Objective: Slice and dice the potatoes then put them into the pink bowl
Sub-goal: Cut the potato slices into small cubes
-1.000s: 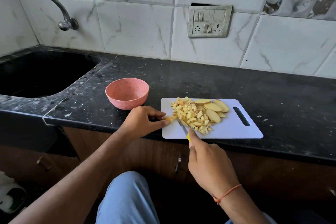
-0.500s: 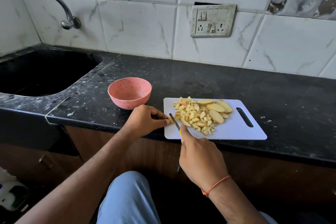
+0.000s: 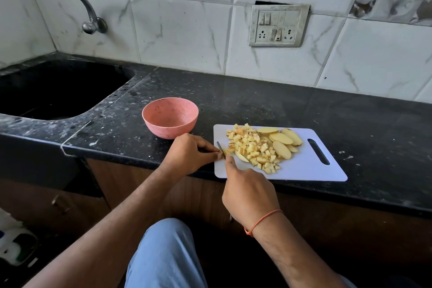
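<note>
Two hands at white plastic cutting board: left hand pinches a small potato piece; right hand grips thin metal knife beside it.

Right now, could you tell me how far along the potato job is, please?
Roughly midway. Done: a pile of diced potato lies on the cutting board. In hand: the left hand pinches a small piece at the board's left edge while the right hand works the knife against it. Left: several whole slices are undiced, and the pink bowl holds nothing.
</note>
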The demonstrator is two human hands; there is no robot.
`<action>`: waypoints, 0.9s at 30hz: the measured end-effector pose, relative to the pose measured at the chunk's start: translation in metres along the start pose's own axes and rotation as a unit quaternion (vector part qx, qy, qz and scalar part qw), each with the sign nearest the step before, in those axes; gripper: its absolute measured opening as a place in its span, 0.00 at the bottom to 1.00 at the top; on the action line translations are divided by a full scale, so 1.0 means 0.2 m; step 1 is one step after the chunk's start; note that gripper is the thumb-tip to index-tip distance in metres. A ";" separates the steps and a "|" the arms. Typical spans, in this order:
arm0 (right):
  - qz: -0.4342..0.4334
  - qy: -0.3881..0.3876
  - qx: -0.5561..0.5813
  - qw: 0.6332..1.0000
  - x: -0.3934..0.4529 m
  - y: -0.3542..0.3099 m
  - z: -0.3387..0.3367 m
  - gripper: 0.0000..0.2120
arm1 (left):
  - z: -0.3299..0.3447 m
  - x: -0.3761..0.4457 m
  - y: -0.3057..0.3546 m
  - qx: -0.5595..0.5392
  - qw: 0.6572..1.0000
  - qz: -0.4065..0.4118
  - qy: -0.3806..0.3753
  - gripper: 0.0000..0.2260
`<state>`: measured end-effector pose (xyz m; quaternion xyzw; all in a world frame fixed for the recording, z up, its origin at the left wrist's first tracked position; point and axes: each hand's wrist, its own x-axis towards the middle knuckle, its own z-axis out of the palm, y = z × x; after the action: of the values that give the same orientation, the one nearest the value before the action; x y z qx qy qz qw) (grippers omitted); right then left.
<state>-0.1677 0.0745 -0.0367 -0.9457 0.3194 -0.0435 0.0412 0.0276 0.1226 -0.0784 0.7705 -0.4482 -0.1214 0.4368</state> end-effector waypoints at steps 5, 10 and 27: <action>-0.015 -0.008 -0.010 1.000 -0.05 0.04 0.02 0.35 | 0.01 -0.01 0.01 -0.009 1.000 -0.007 0.012 0.05; -0.033 0.003 -0.023 0.999 -0.19 0.11 0.01 0.33 | 0.00 0.00 0.01 -0.003 1.000 -0.018 0.006 0.06; 0.008 0.133 0.274 0.952 0.01 0.60 -0.01 0.23 | 0.03 0.03 0.02 0.040 0.999 -0.027 0.007 0.07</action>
<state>-0.2388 -0.0222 -0.0473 -0.8812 0.3053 -0.2541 0.2564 0.0253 0.1135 -0.0777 0.8000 -0.4290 -0.1098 0.4049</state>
